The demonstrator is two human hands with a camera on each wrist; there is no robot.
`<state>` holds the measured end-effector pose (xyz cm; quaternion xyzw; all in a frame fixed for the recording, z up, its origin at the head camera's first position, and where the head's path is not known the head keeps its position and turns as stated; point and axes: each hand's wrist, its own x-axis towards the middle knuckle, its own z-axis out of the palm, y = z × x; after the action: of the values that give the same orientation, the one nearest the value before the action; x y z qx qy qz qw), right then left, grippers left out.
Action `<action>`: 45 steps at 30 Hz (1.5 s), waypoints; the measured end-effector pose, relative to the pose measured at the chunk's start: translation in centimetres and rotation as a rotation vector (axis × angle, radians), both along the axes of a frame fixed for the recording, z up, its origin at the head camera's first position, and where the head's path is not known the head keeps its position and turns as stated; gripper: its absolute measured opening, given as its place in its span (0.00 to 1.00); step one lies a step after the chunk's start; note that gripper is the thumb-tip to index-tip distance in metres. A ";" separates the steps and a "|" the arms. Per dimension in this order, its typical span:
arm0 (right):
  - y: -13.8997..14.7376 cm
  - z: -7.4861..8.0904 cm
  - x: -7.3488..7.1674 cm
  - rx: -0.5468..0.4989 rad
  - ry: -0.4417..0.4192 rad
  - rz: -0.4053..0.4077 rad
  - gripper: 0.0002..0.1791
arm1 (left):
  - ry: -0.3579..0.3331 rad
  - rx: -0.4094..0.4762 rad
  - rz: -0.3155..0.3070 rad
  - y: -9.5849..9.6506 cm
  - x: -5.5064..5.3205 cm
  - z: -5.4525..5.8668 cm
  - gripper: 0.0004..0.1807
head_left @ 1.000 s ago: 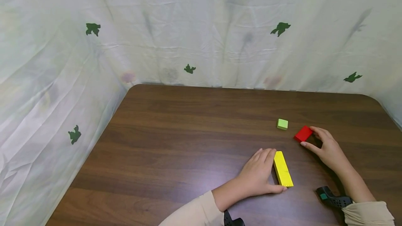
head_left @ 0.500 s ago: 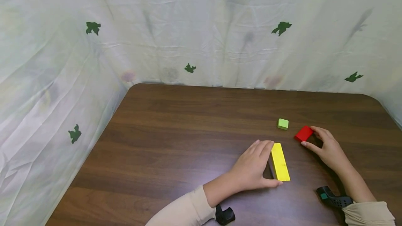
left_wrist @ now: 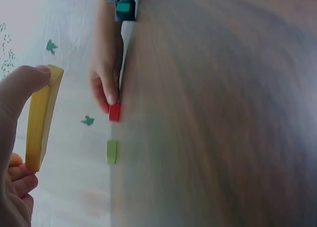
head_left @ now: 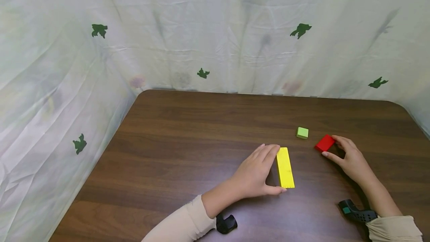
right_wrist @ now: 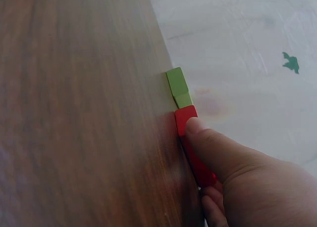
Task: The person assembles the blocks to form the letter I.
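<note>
My left hand (head_left: 253, 173) grips a long yellow block (head_left: 285, 167) by its two ends, thumb on the near end and fingertips on the far one. In the left wrist view the yellow block (left_wrist: 40, 120) appears raised off the table. Farther right, my right hand (head_left: 351, 160) pinches a red block (head_left: 324, 143) that rests on the tabletop. The right wrist view shows the thumb pressed on the side of the red block (right_wrist: 186, 119). A small light green block (head_left: 302, 133) stands on the table just beyond and left of the red one, apart from both hands.
The brown wooden table (head_left: 161, 152) has rounded far corners. A pale curtain (head_left: 218, 29) with dark green leaf-shaped patches hangs behind it and along its left side. Each wrist wears a black camera mount, the right one (head_left: 357, 212) close to the tabletop.
My left hand has carried the yellow block leftward and a little away from me, turning it slightly. The right hand, the red block and the green block have stayed in place.
</note>
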<state>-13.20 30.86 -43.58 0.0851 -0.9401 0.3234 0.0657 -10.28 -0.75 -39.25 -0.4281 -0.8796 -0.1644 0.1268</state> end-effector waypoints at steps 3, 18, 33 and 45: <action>0.0 -0.1 0.0 -0.001 -0.002 0.000 0.38 | -0.004 0.005 -0.004 -0.9 -0.3 0.1 0.52; 0.2 -0.4 -0.1 0.000 -0.013 -0.002 0.39 | -0.047 -0.005 -0.012 -5.6 -1.2 -0.2 0.51; 0.2 -0.3 -0.1 0.001 -0.003 -0.004 0.38 | -0.097 -0.056 -0.062 -8.3 -2.1 -0.5 0.51; 0.1 -0.1 0.0 0.004 -0.009 -0.005 0.38 | -0.186 -0.094 -0.044 -8.9 -2.7 -1.3 0.51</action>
<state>-13.24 30.98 -43.69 0.0816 -0.9412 0.3219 0.0621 -12.94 -9.60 -40.56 -0.4355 -0.8848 -0.1646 0.0206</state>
